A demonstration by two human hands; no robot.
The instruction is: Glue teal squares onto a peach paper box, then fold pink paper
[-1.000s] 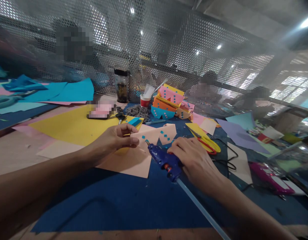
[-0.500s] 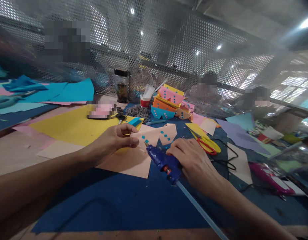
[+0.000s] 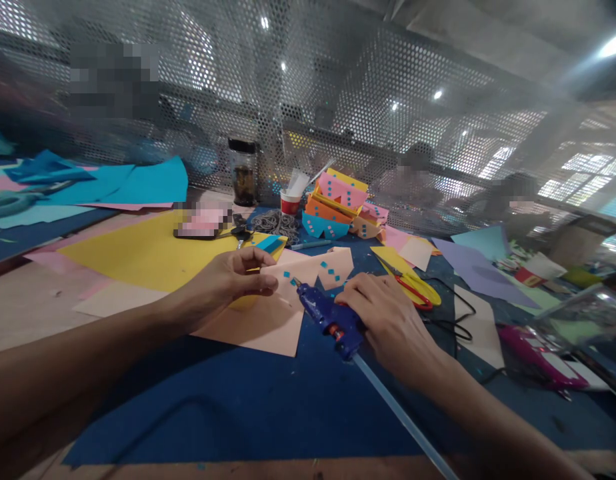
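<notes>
My left hand [image 3: 243, 277] pinches the left end of a pale peach paper mask [image 3: 308, 267] dotted with small blue squares. My right hand [image 3: 388, 320] is wrapped around a blue glue gun [image 3: 323, 317]. A long clear glue stick [image 3: 403, 413] sticks out of its back end. The gun's metal nozzle points at the lower left of the mask, right by a blue square; whether it touches cannot be made out. Under the mask lies a flat peach paper sheet [image 3: 268, 327]. Red-handled scissors [image 3: 413, 290] rest just beyond my right hand.
Finished-looking coloured masks [image 3: 338, 200] are stacked at the back beside a red-and-white cup [image 3: 291, 202], grey cord [image 3: 275, 227] and a lidded jar [image 3: 243, 173]. Yellow paper [image 3: 138, 247] and a phone [image 3: 203, 220] lie left. A black cable [image 3: 465, 327] and magenta tool [image 3: 543, 360] are right.
My right hand and the glue gun have shifted slightly right, so the nozzle sits a little farther right on the mask. My left hand and the mask look the same.
</notes>
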